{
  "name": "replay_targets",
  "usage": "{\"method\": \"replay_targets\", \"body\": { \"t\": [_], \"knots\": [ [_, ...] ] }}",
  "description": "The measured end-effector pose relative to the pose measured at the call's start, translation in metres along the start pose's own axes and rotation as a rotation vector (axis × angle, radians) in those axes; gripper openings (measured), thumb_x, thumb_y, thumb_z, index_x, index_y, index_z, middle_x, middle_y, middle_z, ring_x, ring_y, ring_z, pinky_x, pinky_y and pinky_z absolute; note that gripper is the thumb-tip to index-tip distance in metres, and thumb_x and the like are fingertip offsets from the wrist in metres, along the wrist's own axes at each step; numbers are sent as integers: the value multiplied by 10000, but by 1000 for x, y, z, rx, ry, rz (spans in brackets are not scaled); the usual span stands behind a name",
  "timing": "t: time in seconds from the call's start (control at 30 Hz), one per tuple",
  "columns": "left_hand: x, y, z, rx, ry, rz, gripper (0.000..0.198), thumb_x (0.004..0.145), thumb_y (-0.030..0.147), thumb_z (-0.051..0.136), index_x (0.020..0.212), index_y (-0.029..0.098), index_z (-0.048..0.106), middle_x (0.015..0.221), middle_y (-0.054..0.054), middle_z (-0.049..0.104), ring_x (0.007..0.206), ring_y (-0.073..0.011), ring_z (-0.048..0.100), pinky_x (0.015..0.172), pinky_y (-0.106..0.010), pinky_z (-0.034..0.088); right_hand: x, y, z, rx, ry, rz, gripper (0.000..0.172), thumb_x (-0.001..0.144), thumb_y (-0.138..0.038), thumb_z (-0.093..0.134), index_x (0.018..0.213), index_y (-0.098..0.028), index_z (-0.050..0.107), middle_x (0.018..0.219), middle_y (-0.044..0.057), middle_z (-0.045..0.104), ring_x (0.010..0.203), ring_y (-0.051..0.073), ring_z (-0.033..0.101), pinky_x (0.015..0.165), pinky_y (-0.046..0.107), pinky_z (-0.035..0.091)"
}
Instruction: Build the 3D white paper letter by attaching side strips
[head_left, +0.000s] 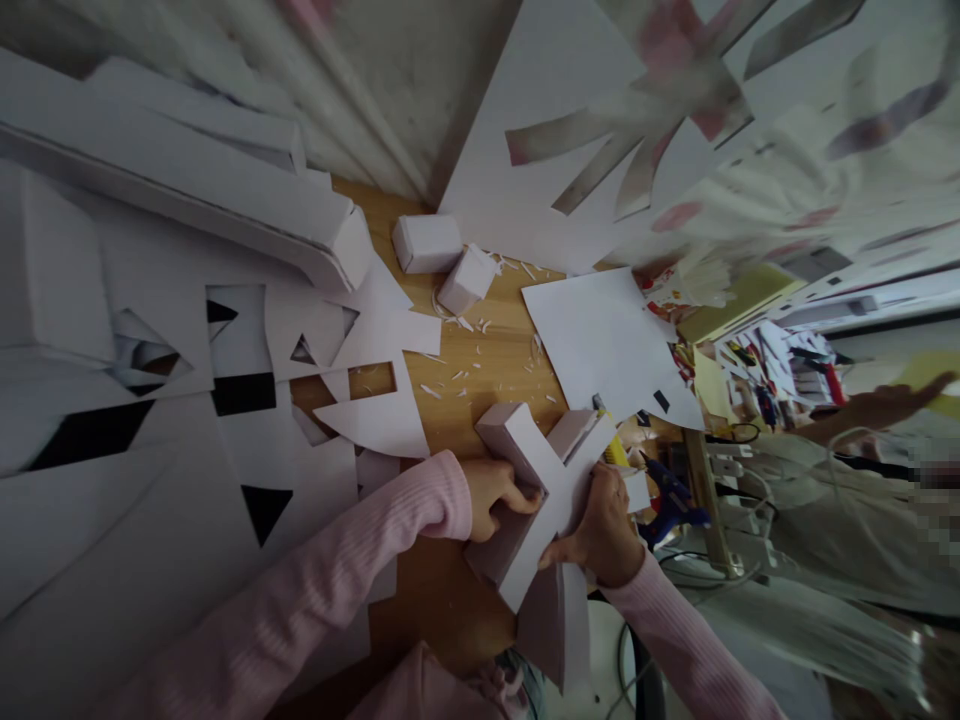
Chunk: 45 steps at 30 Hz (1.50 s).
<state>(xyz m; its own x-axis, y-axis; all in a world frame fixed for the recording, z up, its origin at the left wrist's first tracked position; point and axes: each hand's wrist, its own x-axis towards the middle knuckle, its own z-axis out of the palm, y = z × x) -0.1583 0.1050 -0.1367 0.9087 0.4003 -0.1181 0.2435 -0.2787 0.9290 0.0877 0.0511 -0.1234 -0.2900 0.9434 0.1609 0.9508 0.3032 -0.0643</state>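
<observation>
A white X-shaped cardboard piece (561,485) with box-like arms stands tilted near the table's front edge. My left hand (496,492) is at its left inner corner, a fingertip pressed into the crease and the other fingers curled. On the opposite side my right hand (606,522) grips the piece, thumb on the near face and fingers bent round the edge. Beneath and partly behind it hangs another white cardboard part (553,625). A yellow tool (616,450), partly hidden, lies just past my right hand, and a blue glue gun (667,500) is beside it.
Cut white cardboard sheets (255,430) and a long white box form (187,190) cover the left. Two small white boxes (427,243) sit among paper scraps at the back. A white sheet (607,340) lies at right. Cables hang there, near another person's hand (892,405).
</observation>
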Motion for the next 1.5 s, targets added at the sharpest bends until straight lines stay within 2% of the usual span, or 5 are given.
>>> {"method": "replay_targets", "body": {
  "t": [0.4,0.93,1.27,1.5],
  "knots": [
    [2,-1,-4,-7,-33,22,646,683,42,614,1302,216,566,1120,-51,628,739,-136,599,656,-210,461,0,-1,-1,-4,-10,19,1196,346,-988,465,1123,-80,428,974,183,510,914,417,535,808,648,439],
    [4,-4,-2,-9,-36,17,666,663,67,624,1295,267,566,1092,-25,625,750,-141,593,682,-217,470,1,-1,-1,3,-14,8,1127,420,-965,459,1135,-96,402,995,191,512,933,419,528,813,631,432],
    [1,-4,0,-26,-16,4,634,702,87,612,1307,268,559,1103,-53,567,789,-147,580,700,-225,471,1,-1,-1,-4,-11,22,1203,323,-998,452,1107,-86,419,970,193,517,908,430,539,800,644,433],
    [4,-4,-1,-32,-34,7,650,685,67,626,1304,253,565,1133,-54,596,801,-167,605,721,-242,476,0,-1,0,-19,-11,18,1206,344,-1012,412,1134,-101,396,994,190,512,933,438,540,814,633,431]
  ]
}}
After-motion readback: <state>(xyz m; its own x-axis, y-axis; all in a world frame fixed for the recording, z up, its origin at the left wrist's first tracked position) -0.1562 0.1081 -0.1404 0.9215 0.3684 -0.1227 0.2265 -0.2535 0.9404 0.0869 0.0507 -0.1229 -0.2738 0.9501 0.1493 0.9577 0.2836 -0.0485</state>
